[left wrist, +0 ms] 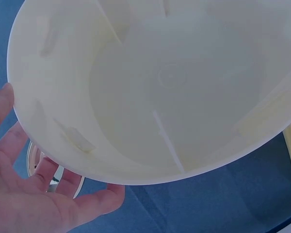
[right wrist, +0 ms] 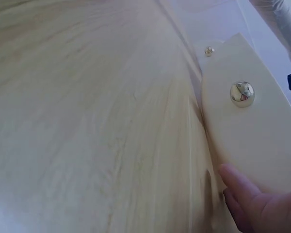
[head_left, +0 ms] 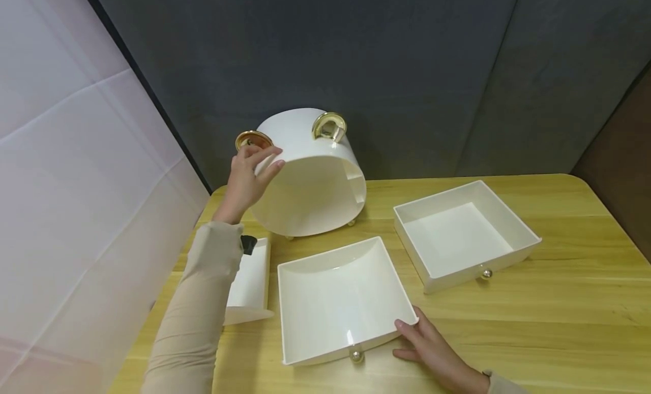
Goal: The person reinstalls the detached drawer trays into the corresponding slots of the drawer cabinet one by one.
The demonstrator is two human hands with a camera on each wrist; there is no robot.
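Your left hand (head_left: 248, 179) grips the rim of the round white organizer shell (head_left: 310, 173), fingers curled over its edge, tipping its open side toward you at the back of the wooden surface (head_left: 559, 315). Your right hand (head_left: 432, 349) rests with fairly straight fingers against the front corner of the curved-front drawer (head_left: 338, 298), beside its silver knob (head_left: 356, 356). A square drawer (head_left: 463, 233) lies to the right, and a narrow drawer (head_left: 251, 284) lies under your left sleeve.

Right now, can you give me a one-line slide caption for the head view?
Left hand tilts the round white case by its rim; right hand touches the near drawer on the wooden table.
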